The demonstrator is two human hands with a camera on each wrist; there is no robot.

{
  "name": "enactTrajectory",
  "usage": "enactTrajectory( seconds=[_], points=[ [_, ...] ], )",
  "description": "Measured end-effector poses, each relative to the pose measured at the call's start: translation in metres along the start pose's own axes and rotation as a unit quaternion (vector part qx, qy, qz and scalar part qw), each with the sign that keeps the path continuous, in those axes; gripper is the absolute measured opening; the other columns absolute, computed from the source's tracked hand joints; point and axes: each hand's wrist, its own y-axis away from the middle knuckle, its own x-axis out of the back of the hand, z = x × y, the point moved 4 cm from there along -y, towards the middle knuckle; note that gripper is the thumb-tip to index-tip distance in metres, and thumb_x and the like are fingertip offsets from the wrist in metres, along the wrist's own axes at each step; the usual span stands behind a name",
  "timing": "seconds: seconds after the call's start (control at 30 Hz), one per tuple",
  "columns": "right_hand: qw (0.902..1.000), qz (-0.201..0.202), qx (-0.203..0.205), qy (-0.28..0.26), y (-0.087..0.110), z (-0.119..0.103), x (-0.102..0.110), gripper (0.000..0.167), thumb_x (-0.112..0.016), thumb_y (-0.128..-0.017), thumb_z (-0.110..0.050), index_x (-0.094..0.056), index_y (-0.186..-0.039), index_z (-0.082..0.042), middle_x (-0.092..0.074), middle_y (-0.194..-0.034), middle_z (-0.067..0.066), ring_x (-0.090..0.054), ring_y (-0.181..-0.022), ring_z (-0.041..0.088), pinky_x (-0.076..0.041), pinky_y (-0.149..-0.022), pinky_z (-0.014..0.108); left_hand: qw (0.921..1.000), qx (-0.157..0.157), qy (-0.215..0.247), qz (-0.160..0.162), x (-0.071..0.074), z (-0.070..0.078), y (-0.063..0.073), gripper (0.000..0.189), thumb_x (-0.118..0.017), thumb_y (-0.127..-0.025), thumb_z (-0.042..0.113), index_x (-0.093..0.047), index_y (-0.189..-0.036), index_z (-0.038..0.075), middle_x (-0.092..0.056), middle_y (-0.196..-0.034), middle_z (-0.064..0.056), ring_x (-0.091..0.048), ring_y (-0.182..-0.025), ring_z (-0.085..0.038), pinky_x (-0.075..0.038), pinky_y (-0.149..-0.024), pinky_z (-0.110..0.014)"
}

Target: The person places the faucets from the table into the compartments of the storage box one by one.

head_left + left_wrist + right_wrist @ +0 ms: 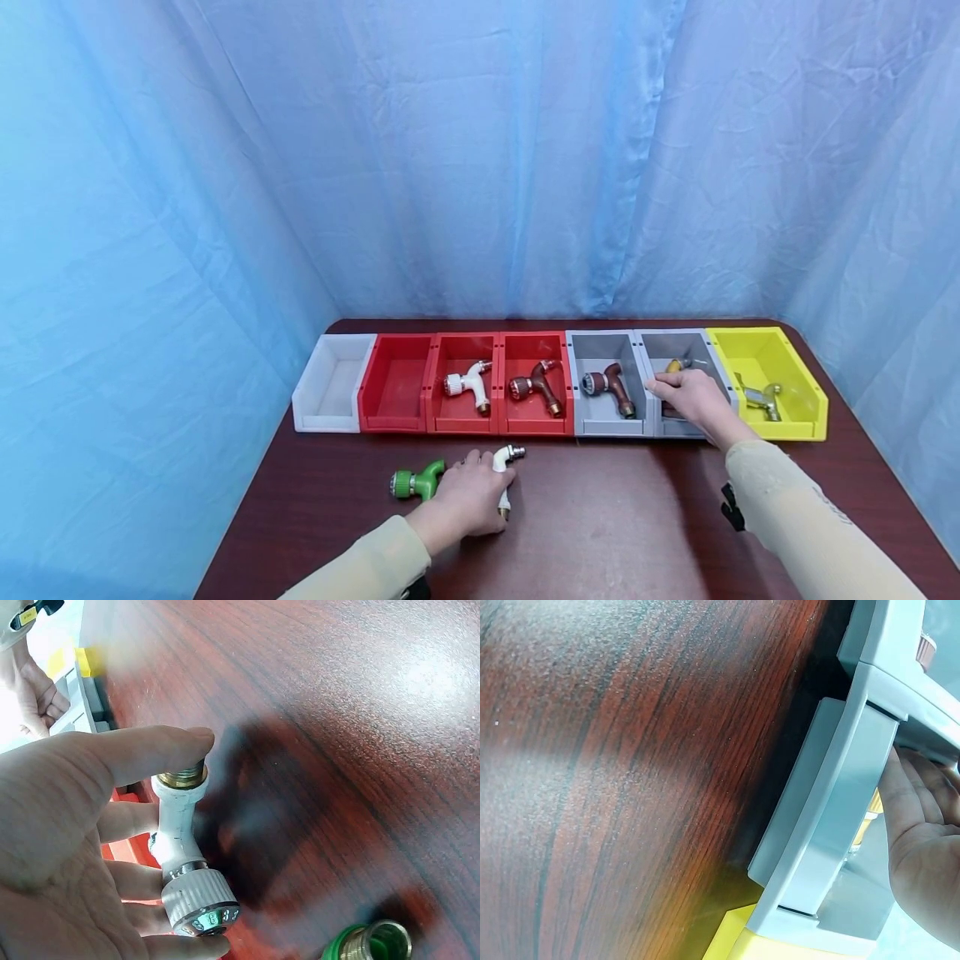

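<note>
My left hand (467,493) holds a white tap (180,825) just above the table, its thumb over the brass threaded end and its fingers along the body and ribbed knob. Left of that hand lies a green tap (416,483), partly hidden by it. My right hand (693,398) reaches into the grey bin (660,342) second from the right. A yellow tap (677,365) is in that bin, partly covered by the hand; whether the fingers grip it is hidden.
Joined bins line the table's back. A white tap (471,385) and a brown tap (538,387) lie in red bins, a dark red tap (611,390) in a grey one, a metal tap (763,400) in the yellow bin (806,404). The white bin (330,417) ends the row.
</note>
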Motion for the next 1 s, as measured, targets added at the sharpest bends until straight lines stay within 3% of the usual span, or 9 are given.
enactTrajectory(
  seconds=[0.33,0.53,0.7,1.0],
  points=[
    [1.0,0.0,0.0,0.0,0.0,0.0,0.0,0.067,-0.053,-0.104,-0.05,-0.051,-0.147,0.002,-0.05,-0.147,0.03,-0.051,-0.131,0.046,-0.05,-0.1,0.057,0.9997,0.002,0.015,0.022,0.012,-0.007,0.003,0.061,-0.088,-0.074,0.045,-0.068,-0.129,0.028,-0.061,-0.114,-0.009,-0.056,-0.109,-0.026,-0.056,-0.084,-0.045],
    [1.0,-0.005,-0.004,-0.006,0.003,-0.002,0.0,0.066,-0.054,-0.105,-0.048,-0.05,-0.147,0.002,-0.05,-0.147,0.029,-0.052,-0.13,0.044,-0.051,-0.099,0.056,0.9988,0.02,0.034,0.03,0.027,-0.016,0.003,0.071,-0.089,-0.074,0.043,-0.063,-0.139,0.029,-0.059,-0.13,-0.012,-0.054,-0.119,-0.029,-0.055,-0.096,-0.048],
    [0.9999,-0.005,-0.007,-0.01,0.003,-0.003,0.0,0.066,-0.053,-0.105,-0.048,-0.05,-0.147,0.002,-0.05,-0.147,0.03,-0.053,-0.129,0.044,-0.052,-0.098,0.055,0.996,0.031,0.037,0.076,0.041,-0.029,0.006,0.077,-0.09,-0.074,0.04,-0.061,-0.142,0.025,-0.056,-0.138,-0.015,-0.051,-0.128,-0.034,-0.053,-0.101,-0.051],
    [0.9999,-0.007,-0.01,-0.009,0.003,-0.002,0.0,0.066,-0.053,-0.105,-0.048,-0.05,-0.147,0.002,-0.05,-0.147,0.03,-0.052,-0.13,0.044,-0.051,-0.099,0.056,0.987,0.051,0.039,0.147,0.062,-0.061,0.009,0.082,-0.094,-0.069,0.037,-0.061,-0.142,0.021,-0.055,-0.139,-0.018,-0.052,-0.126,-0.036,-0.058,-0.093,-0.051]
  ],
)
